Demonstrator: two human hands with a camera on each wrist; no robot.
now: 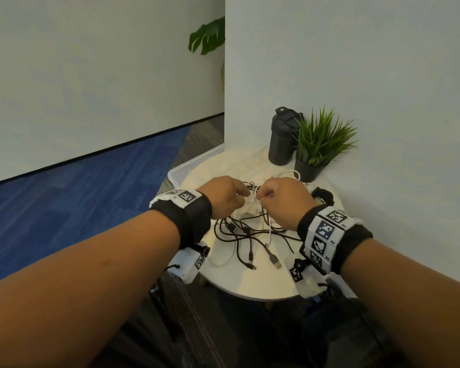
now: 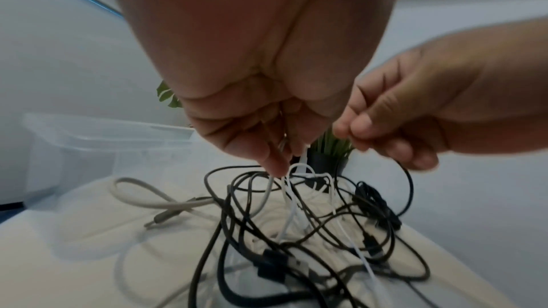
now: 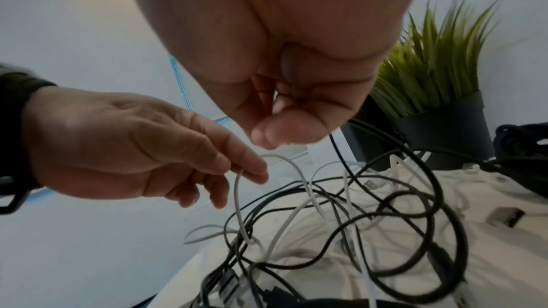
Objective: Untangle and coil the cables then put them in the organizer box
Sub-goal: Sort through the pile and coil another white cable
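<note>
Coiled black cable (image 1: 322, 195), only in head and right-wrist views

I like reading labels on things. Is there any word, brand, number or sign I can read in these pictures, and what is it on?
No readable words, brands or numbers.
Wristbands on the left hand and right hand: black-and-white square code patterns only; tiny marks beside them are too small to read.
Black bottle: no label visible.
Plant pot: plain.
Cables: plugs show no legible marking.
</note>
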